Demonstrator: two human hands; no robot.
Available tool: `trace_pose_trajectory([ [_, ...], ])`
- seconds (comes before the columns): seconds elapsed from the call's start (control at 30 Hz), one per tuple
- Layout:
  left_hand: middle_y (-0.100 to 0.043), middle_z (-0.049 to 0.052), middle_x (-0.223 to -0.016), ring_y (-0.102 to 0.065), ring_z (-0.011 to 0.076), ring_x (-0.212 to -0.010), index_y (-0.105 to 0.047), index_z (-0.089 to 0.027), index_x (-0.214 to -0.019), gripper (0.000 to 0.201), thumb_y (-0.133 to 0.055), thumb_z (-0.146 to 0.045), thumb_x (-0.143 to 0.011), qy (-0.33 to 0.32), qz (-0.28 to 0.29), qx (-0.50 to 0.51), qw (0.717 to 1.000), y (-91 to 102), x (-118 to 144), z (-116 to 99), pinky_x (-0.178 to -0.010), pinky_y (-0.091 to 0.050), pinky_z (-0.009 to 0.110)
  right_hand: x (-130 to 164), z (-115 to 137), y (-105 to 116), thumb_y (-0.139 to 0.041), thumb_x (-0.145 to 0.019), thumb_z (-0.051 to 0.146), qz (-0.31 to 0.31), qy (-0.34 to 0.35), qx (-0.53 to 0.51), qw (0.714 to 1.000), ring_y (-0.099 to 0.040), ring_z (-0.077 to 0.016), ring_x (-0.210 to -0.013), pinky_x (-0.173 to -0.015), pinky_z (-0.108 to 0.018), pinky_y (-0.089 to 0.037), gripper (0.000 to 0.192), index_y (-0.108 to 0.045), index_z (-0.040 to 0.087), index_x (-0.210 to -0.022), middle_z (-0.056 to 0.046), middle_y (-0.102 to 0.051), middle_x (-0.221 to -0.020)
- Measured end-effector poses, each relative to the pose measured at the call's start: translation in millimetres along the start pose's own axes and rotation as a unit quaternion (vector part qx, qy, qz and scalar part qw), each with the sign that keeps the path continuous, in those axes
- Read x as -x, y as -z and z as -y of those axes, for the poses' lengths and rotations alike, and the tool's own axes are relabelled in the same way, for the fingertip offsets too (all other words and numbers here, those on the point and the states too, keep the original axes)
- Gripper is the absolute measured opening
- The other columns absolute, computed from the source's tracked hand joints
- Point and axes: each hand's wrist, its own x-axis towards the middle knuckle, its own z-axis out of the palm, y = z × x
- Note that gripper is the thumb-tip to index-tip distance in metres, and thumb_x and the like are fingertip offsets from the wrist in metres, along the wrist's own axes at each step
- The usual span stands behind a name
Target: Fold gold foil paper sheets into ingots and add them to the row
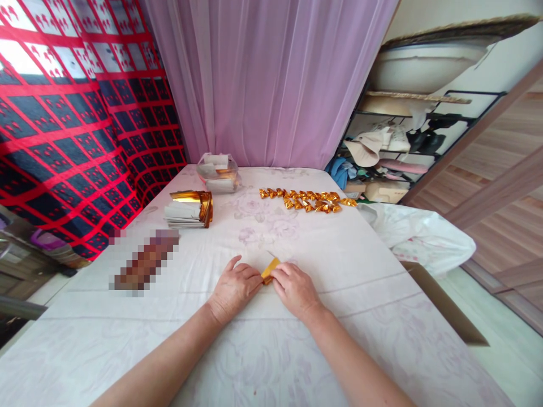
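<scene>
While both hands pinch one small gold foil paper slip (270,270), the folding work looks partly done.

With fingertips closed on the slip from either side, the left hand (233,287) and right hand (295,288) press it flat on the white floral-print tablecloth (271,339), near the middle of the surface and towards its near edge. Towards the far edge, right of centre, lies a row of finished folded gold foil pieces (309,200), a fair number already made. Near the far left corner a thick stack of unfolded gold-and-white paper sheets (189,210) waits, and beyond it a clear plastic container (218,172) holds more paper, so I judge that much is left. A blurred patch sits by the left edge.
</scene>
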Motion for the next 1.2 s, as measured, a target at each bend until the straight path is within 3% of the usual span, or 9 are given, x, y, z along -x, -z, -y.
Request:
trace_pose_trajectory([
  [0.1, -0.072, -0.001, -0.083, -0.064, 0.0151, -0.079, -0.071, -0.024, -0.089, 0.018, -0.054, -0.024, -0.095, 0.007, -0.002, 0.004, 1.0, -1.6, 0, -1, -0.106, -0.035, 0.046, 0, 3, 2, -0.065, -0.084, 0.014, -0.003, 0.022, 0.013, 1.0, -0.061, -0.0181, -0.083, -0.073, -0.029, -0.048, 0.018, -0.069, 0.023, -0.098, -0.004, -0.067, -0.092],
  [0.23, -0.073, 0.0, -0.087, -0.064, 0.0152, -0.082, -0.072, -0.024, -0.091, 0.02, -0.053, -0.026, -0.095, 0.022, -0.004, 0.031, 0.999, -0.5, 1, -1, -0.107, -0.036, 0.045, 1, 3, 2, -0.067, -0.084, 0.016, -0.016, 0.036, 0.023, 0.999, -0.06, -0.0161, -0.078, -0.069, -0.028, -0.046, 0.011, -0.071, 0.024, -0.09, -0.002, -0.066, -0.087],
  [0.37, -0.074, 0.0, -0.091, -0.065, 0.0162, -0.085, -0.071, -0.025, -0.094, 0.018, -0.054, -0.027, -0.095, 0.036, 0.017, 0.076, 0.996, 1.7, 1, 0, -0.103, -0.04, 0.045, 2, 3, 4, -0.066, -0.085, 0.016, -0.015, 0.04, 0.006, 0.999, -0.06, -0.0167, -0.082, -0.072, -0.029, -0.047, 0.011, -0.07, 0.024, -0.092, -0.003, -0.065, -0.089],
  [0.77, -0.074, -0.001, -0.092, -0.065, 0.0162, -0.088, -0.071, -0.026, -0.095, 0.018, -0.053, -0.026, -0.096, 0.056, 0.022, 0.136, 0.989, 7.3, 2, 1, -0.104, -0.04, 0.044, 5, 4, 7, -0.059, -0.09, 0.02, 0.007, 0.01, -0.048, 0.999, -0.059, -0.0191, -0.084, -0.076, -0.034, -0.049, 0.018, -0.069, 0.022, -0.104, -0.006, -0.065, -0.094],
  [1.2, -0.074, -0.001, -0.094, -0.065, 0.0155, -0.091, -0.071, -0.026, -0.097, 0.02, -0.051, -0.027, -0.097, 0.045, 0.021, 0.137, 0.989, 10.0, 2, 2, -0.106, -0.04, 0.042, 5, 5, 11, -0.058, -0.089, 0.019, 0.013, 0.001, -0.06, 0.998, -0.06, -0.02, -0.087, -0.075, -0.035, -0.052, 0.02, -0.07, 0.022, -0.104, -0.007, -0.066, -0.096],
])
